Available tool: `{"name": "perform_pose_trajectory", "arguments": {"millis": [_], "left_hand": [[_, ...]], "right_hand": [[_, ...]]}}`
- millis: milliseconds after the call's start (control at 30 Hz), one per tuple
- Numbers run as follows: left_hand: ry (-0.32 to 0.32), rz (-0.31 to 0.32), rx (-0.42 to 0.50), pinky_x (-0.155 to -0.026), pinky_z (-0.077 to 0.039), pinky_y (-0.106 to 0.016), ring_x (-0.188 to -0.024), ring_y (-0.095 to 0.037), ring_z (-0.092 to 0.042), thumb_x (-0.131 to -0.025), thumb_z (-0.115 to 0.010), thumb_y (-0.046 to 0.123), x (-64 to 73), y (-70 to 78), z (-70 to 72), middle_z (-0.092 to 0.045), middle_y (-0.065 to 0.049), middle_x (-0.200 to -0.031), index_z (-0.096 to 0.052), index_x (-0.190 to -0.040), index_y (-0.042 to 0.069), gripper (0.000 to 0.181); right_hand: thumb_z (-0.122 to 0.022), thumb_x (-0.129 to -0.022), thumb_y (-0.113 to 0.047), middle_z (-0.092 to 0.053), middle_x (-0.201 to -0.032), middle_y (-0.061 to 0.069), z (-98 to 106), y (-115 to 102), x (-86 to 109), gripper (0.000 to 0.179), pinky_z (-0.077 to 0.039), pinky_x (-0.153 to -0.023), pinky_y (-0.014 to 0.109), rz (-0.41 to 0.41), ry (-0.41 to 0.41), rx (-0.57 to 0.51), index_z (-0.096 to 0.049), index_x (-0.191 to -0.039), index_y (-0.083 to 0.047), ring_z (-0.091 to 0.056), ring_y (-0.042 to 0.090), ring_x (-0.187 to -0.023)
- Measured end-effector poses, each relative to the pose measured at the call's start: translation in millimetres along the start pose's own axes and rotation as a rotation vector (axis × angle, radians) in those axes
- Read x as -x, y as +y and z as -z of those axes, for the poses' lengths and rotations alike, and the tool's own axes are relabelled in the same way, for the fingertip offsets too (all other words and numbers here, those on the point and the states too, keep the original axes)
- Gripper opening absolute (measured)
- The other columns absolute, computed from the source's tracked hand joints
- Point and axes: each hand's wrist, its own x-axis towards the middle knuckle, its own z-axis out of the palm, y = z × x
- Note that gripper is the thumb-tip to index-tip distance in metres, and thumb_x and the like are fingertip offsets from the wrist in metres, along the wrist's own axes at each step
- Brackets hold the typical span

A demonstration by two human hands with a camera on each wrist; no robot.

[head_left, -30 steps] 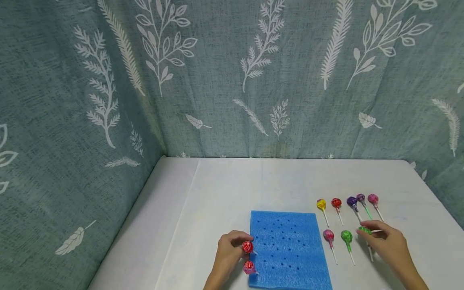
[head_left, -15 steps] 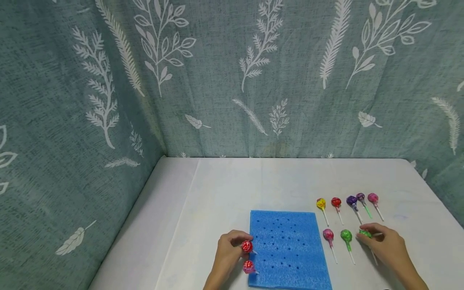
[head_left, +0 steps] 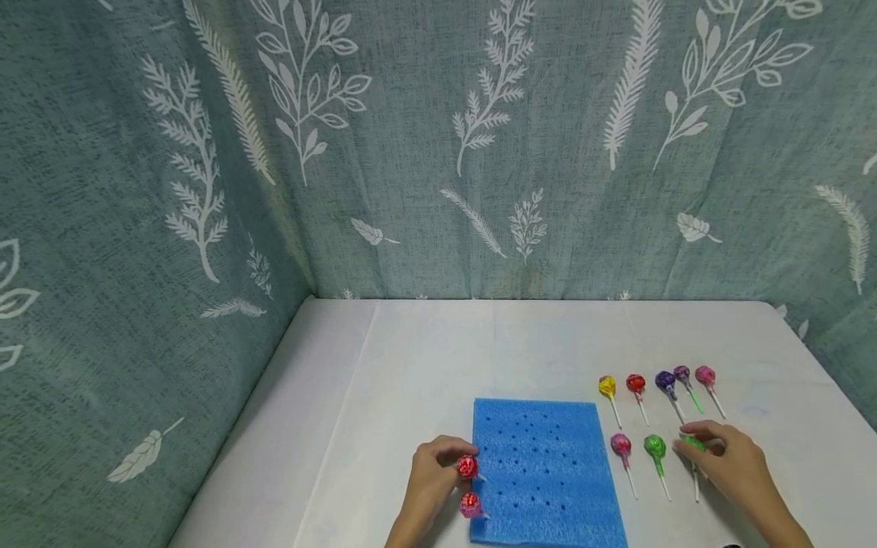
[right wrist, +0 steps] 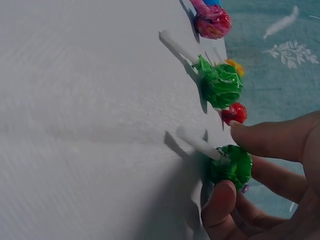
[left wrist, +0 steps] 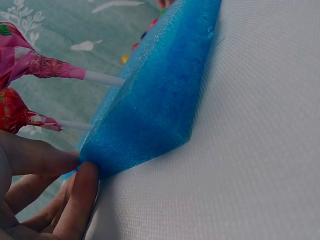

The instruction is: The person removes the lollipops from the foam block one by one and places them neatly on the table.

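Note:
My left hand holds the left edge of a blue foam block, which is dotted with small holes. In the left wrist view, its thumb and a finger meet at the foam's corner. Beside that hand, a red lollipop and a pink-and-red lollipop stand with their sticks in the block. On the right, my right hand pinches a green lollipop by its wrapped head, its white stick close to the table. Just left of it lies another green lollipop.
Several more lollipops lie right of the foam, among them pink, yellow, red and dark purple ones. They rest on a white table. A green leaf-patterned curtain hangs behind and on the left.
The stick of the green lollipop in my right hand has shifted its angle slightly. My left hand stays at the foam's edge.

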Motion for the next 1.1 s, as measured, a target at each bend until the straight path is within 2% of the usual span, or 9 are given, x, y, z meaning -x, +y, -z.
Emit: {"name": "perform_pose_trajectory", "arguments": {"millis": [367,867,1100], "left_hand": [[-0.011,0.003,0.027,-0.052,-0.052,-0.028,-0.078,-0.016,-0.058,-0.059,-0.055,-0.011,-0.2,0.4,-0.5,-0.061,-0.004,-0.087,-0.069,-0.080,0.008,0.032],[-0.009,-0.006,0.027,-0.053,-0.052,-0.028,-0.078,-0.016,-0.057,-0.061,-0.056,-0.011,1.1,-0.5,0.4,-0.061,-0.004,-0.087,-0.069,-0.081,0.009,0.031],[0.011,-0.009,-0.005,-0.054,-0.052,-0.026,-0.078,-0.015,-0.057,-0.061,-0.057,-0.009,1.4,-0.3,-0.1,-0.061,-0.002,-0.086,-0.070,-0.080,0.011,0.030]], "right_hand": [[-0.072,-0.070,-0.021,-0.059,-0.092,0.012,-0.7,1.9,0.3,0.036,-0.035,-0.051,0.024,0.068,0.027,0.036,-0.061,-0.100,-0.003,-0.044,0.018,-0.068],[-0.072,-0.069,-0.022,-0.058,-0.090,0.014,3.2,-2.6,0.7,0.037,-0.033,-0.052,0.026,0.073,0.070,0.048,-0.061,-0.099,-0.003,-0.042,0.019,-0.067],[-0.069,-0.072,-0.023,-0.058,-0.092,0.015,10.4,-14.7,5.5,0.033,-0.032,-0.049,0.026,0.094,0.090,0.041,-0.061,-0.099,-0.004,-0.041,0.017,-0.065]]}}
